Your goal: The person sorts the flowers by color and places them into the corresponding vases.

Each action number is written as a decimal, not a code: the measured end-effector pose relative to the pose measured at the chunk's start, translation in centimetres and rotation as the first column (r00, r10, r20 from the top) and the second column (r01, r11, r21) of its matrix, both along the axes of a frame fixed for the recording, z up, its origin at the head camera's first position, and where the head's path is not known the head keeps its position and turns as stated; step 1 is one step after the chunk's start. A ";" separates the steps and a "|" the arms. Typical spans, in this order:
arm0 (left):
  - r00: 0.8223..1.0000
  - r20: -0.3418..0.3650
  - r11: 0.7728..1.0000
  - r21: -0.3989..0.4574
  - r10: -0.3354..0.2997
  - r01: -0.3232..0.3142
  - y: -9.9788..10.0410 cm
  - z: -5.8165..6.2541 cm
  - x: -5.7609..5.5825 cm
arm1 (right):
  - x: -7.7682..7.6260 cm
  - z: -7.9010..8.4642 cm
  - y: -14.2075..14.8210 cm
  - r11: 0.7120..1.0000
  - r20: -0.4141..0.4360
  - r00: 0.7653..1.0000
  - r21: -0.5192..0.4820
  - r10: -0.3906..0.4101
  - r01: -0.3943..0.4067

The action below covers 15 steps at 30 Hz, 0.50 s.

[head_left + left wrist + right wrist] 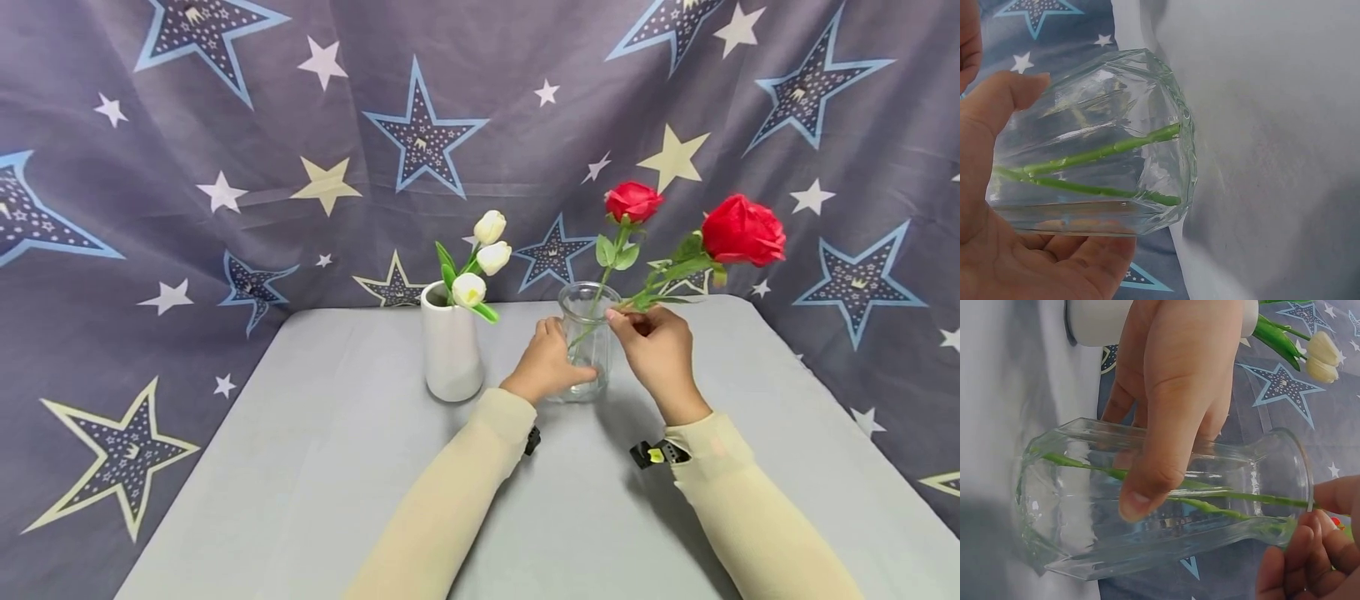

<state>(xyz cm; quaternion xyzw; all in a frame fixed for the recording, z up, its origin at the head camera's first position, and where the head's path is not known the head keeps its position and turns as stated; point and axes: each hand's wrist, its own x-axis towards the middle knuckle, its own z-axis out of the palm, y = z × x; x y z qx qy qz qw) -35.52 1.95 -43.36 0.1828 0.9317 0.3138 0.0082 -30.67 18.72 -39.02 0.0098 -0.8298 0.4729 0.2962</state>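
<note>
My left hand (551,362) grips the clear glass vase (592,302) round its body, thumb across the near side and fingers on the far side. Two green stems (1110,150) cross inside the glass and reach down to its base. One red rose (633,202) rises from the vase's mouth. The other, larger red rose (742,231) leans out to the right over my right hand (660,354). At the rim, that hand's thumb and fingertips pinch the leaning rose's stem; in the right wrist view its fingers (1300,550) sit right beside the mouth.
A white vase (452,354) holding several white tulips (492,258) stands to the left of the glass one. Both stand toward the back of the grey-covered table (322,467). A star-patterned cloth (315,100) hangs close behind and along both sides.
</note>
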 end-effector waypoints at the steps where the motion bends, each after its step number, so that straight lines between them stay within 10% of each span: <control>1: 1.000 0.001 1.000 0.001 -0.002 0.002 0.0 0.0 0.0 | 0.0 -0.1 0.1 1.000 0.005 1.000 -0.004 0.004 -0.004; 15: 0.998 0.056 1.000 0.028 0.000 -0.002 -2.2 0.1 0.6 | 0.4 -0.3 1.6 0.989 0.128 0.987 0.102 0.097 -0.111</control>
